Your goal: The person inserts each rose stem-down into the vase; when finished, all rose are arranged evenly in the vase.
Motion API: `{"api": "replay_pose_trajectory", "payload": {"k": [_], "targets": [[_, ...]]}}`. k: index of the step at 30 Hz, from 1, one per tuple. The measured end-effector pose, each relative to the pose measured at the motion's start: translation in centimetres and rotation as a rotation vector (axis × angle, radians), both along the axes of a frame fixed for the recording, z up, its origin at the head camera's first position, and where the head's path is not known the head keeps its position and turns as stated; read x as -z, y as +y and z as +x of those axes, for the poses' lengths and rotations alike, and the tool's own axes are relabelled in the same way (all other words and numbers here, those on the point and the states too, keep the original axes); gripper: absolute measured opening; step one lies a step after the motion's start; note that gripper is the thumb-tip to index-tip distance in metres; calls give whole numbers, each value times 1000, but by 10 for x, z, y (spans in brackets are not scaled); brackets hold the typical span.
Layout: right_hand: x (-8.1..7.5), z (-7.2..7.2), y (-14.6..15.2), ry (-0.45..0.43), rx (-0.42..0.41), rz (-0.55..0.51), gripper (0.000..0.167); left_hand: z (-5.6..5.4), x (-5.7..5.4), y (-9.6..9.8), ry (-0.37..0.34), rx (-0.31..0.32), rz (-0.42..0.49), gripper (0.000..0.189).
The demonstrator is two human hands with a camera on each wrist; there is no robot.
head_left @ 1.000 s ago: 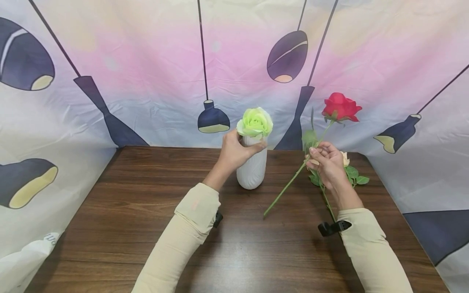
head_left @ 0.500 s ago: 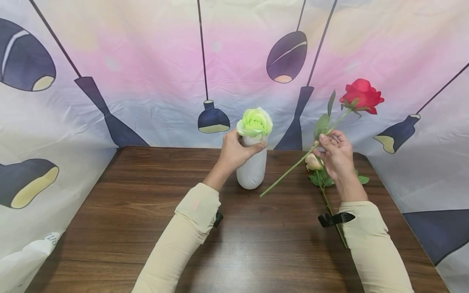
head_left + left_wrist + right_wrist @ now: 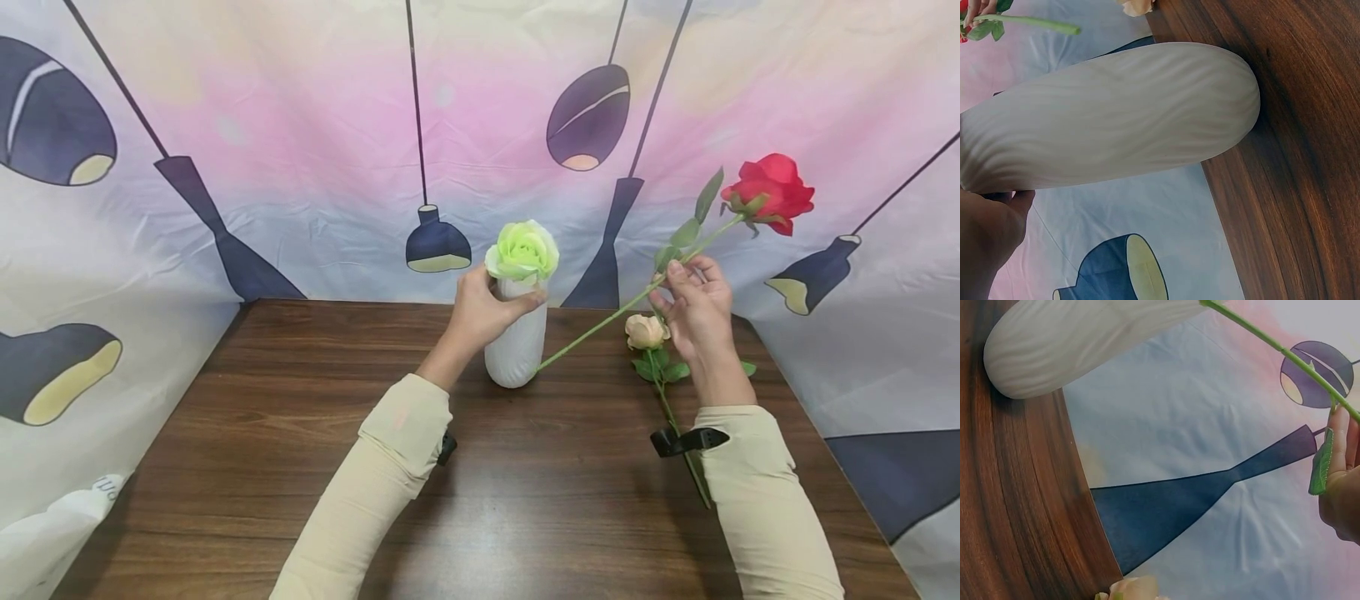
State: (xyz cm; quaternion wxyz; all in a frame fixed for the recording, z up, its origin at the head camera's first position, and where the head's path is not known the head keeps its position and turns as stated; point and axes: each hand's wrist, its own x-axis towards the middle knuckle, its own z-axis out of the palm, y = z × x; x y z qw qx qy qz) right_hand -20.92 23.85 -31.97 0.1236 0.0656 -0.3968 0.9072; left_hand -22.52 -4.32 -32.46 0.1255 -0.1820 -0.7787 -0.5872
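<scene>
My left hand (image 3: 483, 308) grips the upper part of a white ribbed vase (image 3: 514, 350), which stands upright on the table. A pale green rose (image 3: 523, 252) sits in its mouth, its stem hidden inside. With thumb and fingertips, my right hand (image 3: 697, 304) pinches the stem of a red rose (image 3: 771, 192). That stem slants down to the left, and its lower end overlaps the vase's base in the head view. In the left wrist view, the cut end of the green stem (image 3: 1054, 25) shows apart from the vase. Green leaves (image 3: 686, 233) hang along the stem above my fingers.
A peach rose (image 3: 647, 332) lies on the brown wooden table (image 3: 300, 433) beneath my right hand, its stem running toward the front right. A printed cloth (image 3: 322, 167) hangs behind and beside the table. Something white (image 3: 60, 525) shows at the lower left.
My right hand has raised the red rose up and to the right, tilting its stem flatter. The peach rose's bloom has come into fuller view. My left hand and the vase have stayed still.
</scene>
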Motion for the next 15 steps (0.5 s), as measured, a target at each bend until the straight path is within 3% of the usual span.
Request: {"api": "replay_pose_trajectory", "payload": {"k": [15], "targets": [[-13, -4, -1, 31, 52, -100, 18, 0, 1, 0, -18, -3, -1, 53]]}}
